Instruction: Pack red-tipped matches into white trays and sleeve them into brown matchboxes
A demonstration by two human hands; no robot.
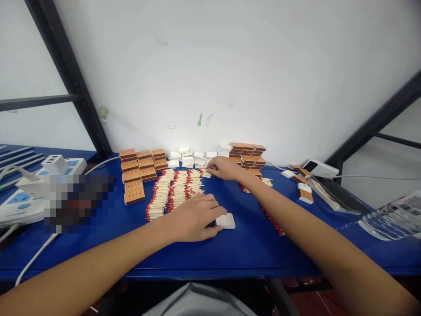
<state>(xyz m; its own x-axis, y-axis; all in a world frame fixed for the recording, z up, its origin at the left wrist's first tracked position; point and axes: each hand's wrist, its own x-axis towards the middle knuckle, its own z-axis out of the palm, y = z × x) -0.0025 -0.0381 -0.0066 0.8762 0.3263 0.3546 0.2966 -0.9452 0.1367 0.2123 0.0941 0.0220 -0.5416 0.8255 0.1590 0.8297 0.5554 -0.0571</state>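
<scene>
My left hand (197, 217) grips the left end of a small white tray (226, 221) between thumb and fingers, low over the blue table (210, 259). Farther back, my right hand (223, 167) has its fingers curled down at the far end of the match rows, near the white trays; whatever is at its fingertips is too small to make out. Rows of red-tipped matches (162, 193) lie left of centre, partly behind my left hand. More matches (267, 181) lie to the right, partly hidden by my right forearm. White trays (187, 161) are piled against the wall.
Orange matchboxes (134, 185) are stacked at the left, with another stack (248, 153) behind my right hand. Power strips (74, 166) and cables lie far left. At the right are a white device (320, 168), loose boxes (305, 193) and a plastic bottle (393, 217).
</scene>
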